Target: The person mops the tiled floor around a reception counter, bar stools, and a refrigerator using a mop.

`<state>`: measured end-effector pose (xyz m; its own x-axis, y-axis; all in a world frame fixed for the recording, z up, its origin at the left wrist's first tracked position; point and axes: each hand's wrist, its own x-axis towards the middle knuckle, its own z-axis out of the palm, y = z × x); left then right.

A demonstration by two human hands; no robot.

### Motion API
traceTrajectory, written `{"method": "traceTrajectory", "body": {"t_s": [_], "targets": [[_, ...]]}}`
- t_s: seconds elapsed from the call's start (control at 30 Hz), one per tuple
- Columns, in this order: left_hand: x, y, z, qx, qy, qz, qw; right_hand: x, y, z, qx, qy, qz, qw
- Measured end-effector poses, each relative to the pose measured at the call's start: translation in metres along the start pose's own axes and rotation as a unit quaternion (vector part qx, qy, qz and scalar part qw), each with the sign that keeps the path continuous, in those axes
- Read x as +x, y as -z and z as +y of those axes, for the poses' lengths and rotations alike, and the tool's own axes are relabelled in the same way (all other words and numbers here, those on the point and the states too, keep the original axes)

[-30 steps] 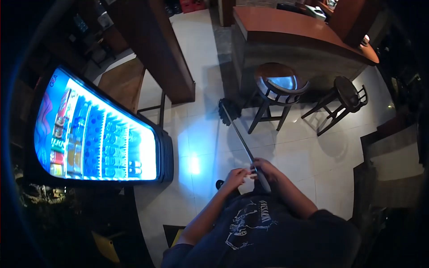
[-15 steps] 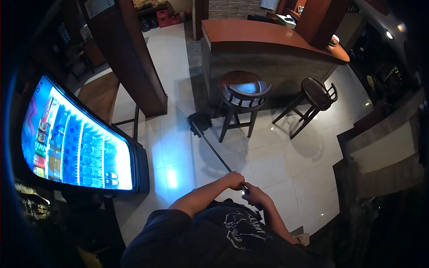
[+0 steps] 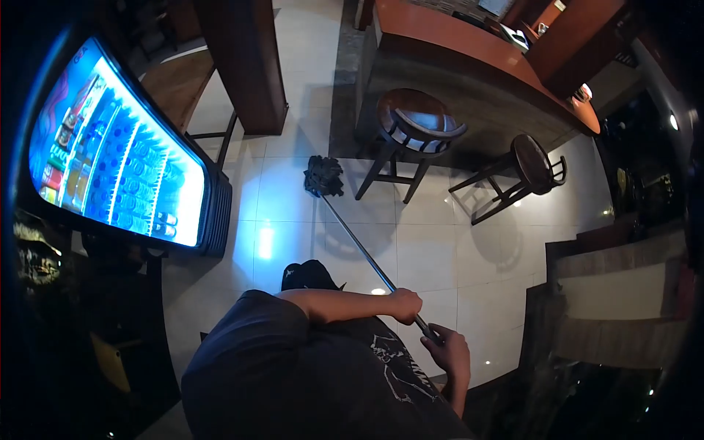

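A mop with a long thin metal handle (image 3: 359, 248) slants across the tiled floor, its dark stringy head (image 3: 323, 177) lying flat on the tiles left of the nearer bar stool. My left hand (image 3: 406, 306) is closed round the handle, with the left forearm stretched across my chest. Lower down, near the handle's end, my right hand (image 3: 449, 350) grips it too, fingers wrapped round the shaft. The two hands are a short way apart.
A lit drinks fridge (image 3: 125, 161) stands at the left, beside a wooden table (image 3: 172, 84) and a brown pillar (image 3: 246, 66). A bar counter (image 3: 455, 37) runs along the back, with a near stool (image 3: 414, 114) and a farther stool (image 3: 532, 163) before it.
First near each other, my hands have moved right and farther apart along the handle. My left hand now wraps it fully. The mop head has shifted left in view, and the camera view has turned.
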<state>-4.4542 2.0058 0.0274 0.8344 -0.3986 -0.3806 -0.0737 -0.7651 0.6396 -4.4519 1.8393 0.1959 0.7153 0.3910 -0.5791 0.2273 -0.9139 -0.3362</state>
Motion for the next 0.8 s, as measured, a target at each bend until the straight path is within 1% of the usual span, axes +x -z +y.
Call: {"method": "traceTrajectory", "body": {"t_s": [0.07,0.13,0.2,0.27,0.3,0.4,0.47,0.53,0.6,0.67,0.73,0.8], "targets": [[0.004,-0.002,-0.022,-0.008,0.004,0.03,1.0,0.029,-0.015,0.008,0.002,0.062,0.004,0.998],[0.006,-0.005,-0.047,-0.017,0.003,0.073,0.997,0.053,-0.017,0.0,0.008,0.096,-0.005,0.995],[0.007,-0.008,-0.09,-0.041,-0.028,0.143,0.988,0.077,-0.025,-0.018,-0.004,0.125,-0.02,0.992],[0.003,-0.006,-0.133,-0.049,-0.043,0.22,0.973,0.105,-0.027,-0.048,-0.042,0.152,-0.037,0.987],[-0.003,-0.001,-0.155,-0.044,-0.042,0.259,0.964,0.112,-0.025,-0.077,-0.057,0.154,-0.051,0.985],[-0.026,0.019,-0.236,-0.01,-0.034,0.356,0.934,0.159,-0.051,-0.133,-0.075,0.215,-0.036,0.973],[-0.044,0.034,-0.293,-0.005,-0.024,0.399,0.917,0.19,-0.072,-0.179,-0.085,0.231,-0.026,0.969],[-0.071,0.067,-0.333,0.048,0.057,0.387,0.919,0.223,-0.09,-0.23,-0.086,0.224,-0.037,0.97],[-0.089,0.089,-0.386,0.055,0.087,0.384,0.917,0.265,-0.113,-0.277,-0.042,0.193,-0.088,0.976],[-0.106,0.112,-0.434,0.068,0.104,0.36,0.925,0.287,-0.134,-0.321,-0.067,0.232,-0.014,0.97],[-0.119,0.133,-0.47,0.083,0.151,0.279,0.945,0.302,-0.149,-0.357,-0.05,0.222,-0.019,0.974],[-0.12,0.142,-0.476,0.104,0.183,0.205,0.956,0.317,-0.159,-0.359,-0.036,0.228,-0.022,0.973]]}}
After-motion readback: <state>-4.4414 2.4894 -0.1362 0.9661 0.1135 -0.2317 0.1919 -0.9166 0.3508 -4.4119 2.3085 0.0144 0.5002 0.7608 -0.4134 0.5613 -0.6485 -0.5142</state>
